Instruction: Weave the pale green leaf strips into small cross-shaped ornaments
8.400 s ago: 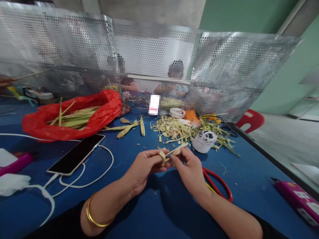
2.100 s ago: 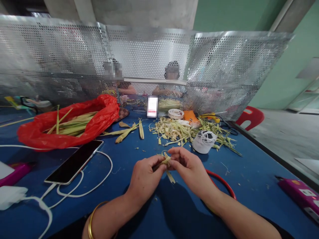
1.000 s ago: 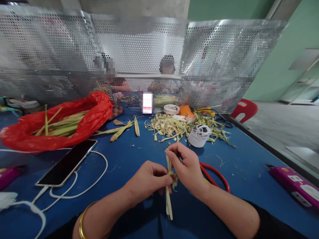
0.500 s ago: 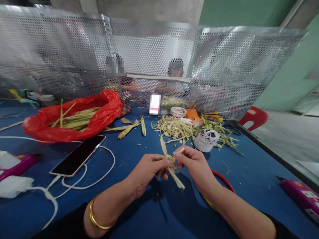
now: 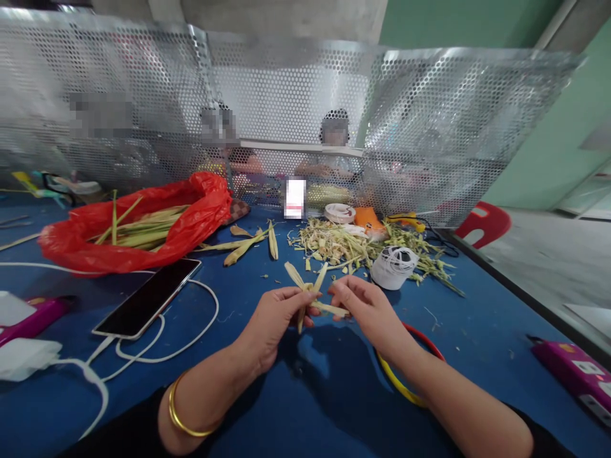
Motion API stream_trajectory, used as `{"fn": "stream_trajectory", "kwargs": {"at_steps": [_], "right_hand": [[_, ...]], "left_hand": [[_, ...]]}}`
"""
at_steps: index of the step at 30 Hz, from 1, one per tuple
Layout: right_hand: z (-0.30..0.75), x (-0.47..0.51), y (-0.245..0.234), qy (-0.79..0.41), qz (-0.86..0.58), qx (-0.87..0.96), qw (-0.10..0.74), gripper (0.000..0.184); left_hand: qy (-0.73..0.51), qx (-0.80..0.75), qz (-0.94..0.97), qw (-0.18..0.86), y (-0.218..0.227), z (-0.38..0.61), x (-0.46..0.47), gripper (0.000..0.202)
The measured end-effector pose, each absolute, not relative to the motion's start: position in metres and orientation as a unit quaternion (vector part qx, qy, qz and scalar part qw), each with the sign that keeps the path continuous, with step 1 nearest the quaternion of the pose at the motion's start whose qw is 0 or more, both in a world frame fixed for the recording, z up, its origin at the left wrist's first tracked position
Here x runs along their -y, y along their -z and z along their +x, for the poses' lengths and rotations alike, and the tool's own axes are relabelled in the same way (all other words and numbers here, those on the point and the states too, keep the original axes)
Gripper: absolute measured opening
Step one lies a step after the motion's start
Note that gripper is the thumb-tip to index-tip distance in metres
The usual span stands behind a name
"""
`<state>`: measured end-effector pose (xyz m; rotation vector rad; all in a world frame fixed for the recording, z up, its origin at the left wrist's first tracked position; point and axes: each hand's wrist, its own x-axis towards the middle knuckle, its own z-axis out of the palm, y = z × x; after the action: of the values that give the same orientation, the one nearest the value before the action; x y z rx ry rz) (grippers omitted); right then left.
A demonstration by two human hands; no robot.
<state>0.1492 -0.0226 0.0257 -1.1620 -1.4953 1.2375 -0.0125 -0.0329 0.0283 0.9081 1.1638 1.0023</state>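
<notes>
Low over the blue table, my left hand pinches several pale dry leaf strips where they cross; their free ends fan out up, down and to the right. My right hand is just to the right with fingers curled together. The end of the right-hand strip meets its fingertips; exactly how they grip it is partly hidden. A red and yellow ring lies on the table, partly under my right forearm.
A red plastic bag of long leaves stands left, near a phone with white cables. Behind my hands lie loose leaves, a heap of scraps and a white spool. A perforated metal screen closes the back; people sit behind it.
The crossed strips have turned in my left hand, so one now points right and two point upward. My right fingers have shifted from the upper strip to the right-hand one.
</notes>
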Motion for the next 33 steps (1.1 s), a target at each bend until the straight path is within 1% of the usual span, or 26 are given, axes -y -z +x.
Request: {"fn": "stream_trajectory", "kwargs": {"at_steps": [2, 4, 6, 9, 11, 13, 14, 15, 16, 17, 19, 21, 23, 25, 27, 31, 33], "right_hand": [[0.15, 0.026, -0.025, -0.464, -0.467, 0.647, 0.385, 0.027], [0.15, 0.028, -0.023, -0.4, -0.472, 0.692, 0.372, 0.02], [0.151, 0.028, -0.021, -0.329, -0.48, 0.715, 0.386, 0.02], [0.153, 0.025, -0.02, -0.255, -0.487, 0.729, 0.408, 0.019], [0.155, 0.025, -0.022, -0.189, -0.48, 0.74, 0.431, 0.013], [0.155, 0.028, -0.025, -0.111, -0.467, 0.744, 0.464, 0.011], [0.154, 0.031, -0.026, -0.09, -0.462, 0.746, 0.472, 0.011], [0.152, 0.034, -0.026, -0.092, -0.457, 0.75, 0.469, 0.011], [0.15, 0.037, -0.025, -0.12, -0.455, 0.756, 0.455, 0.014], [0.146, 0.04, -0.023, -0.168, -0.452, 0.762, 0.432, 0.017], [0.138, 0.044, -0.017, -0.284, -0.461, 0.745, 0.391, 0.018], [0.13, 0.044, -0.01, -0.398, -0.471, 0.688, 0.383, 0.02], [0.125, 0.044, -0.005, -0.482, -0.468, 0.626, 0.395, 0.027], [0.123, 0.043, -0.004, -0.523, -0.454, 0.595, 0.408, 0.032], [0.123, 0.044, -0.006, -0.536, -0.439, 0.594, 0.409, 0.032], [0.123, 0.05, -0.011, -0.563, -0.412, 0.616, 0.367, 0.031], [0.122, 0.052, -0.012, -0.581, -0.394, 0.623, 0.345, 0.031]], "left_hand": [[-0.454, -0.504, 0.389, 0.623, -0.029, -0.013, 0.032, 0.026], [-0.449, -0.501, 0.389, 0.629, -0.029, -0.013, 0.033, 0.026], [-0.434, -0.5, 0.393, 0.639, -0.028, -0.012, 0.034, 0.025], [-0.421, -0.493, 0.388, 0.655, -0.027, -0.011, 0.036, 0.024], [-0.433, -0.48, 0.37, 0.667, -0.027, -0.011, 0.036, 0.025], [-0.462, -0.471, 0.341, 0.67, -0.026, -0.011, 0.034, 0.027], [-0.479, -0.468, 0.326, 0.667, -0.026, -0.012, 0.034, 0.028], [-0.496, -0.466, 0.314, 0.662, -0.026, -0.012, 0.033, 0.029], [-0.512, -0.463, 0.305, 0.656, -0.025, -0.012, 0.032, 0.029], [-0.526, -0.459, 0.3, 0.65, -0.025, -0.011, 0.032, 0.03], [-0.541, -0.448, 0.301, 0.645, -0.024, -0.009, 0.033, 0.029], [-0.538, -0.438, 0.311, 0.65, -0.023, -0.005, 0.035, 0.027], [-0.526, -0.424, 0.321, 0.664, -0.021, -0.002, 0.037, 0.027], [-0.516, -0.414, 0.332, 0.672, -0.02, -0.001, 0.038, 0.029], [-0.518, -0.417, 0.333, 0.668, -0.021, -0.002, 0.038, 0.029], [-0.535, -0.448, 0.306, 0.647, -0.025, -0.007, 0.035, 0.026], [-0.548, -0.461, 0.294, 0.633, -0.028, -0.007, 0.035, 0.027]]}}
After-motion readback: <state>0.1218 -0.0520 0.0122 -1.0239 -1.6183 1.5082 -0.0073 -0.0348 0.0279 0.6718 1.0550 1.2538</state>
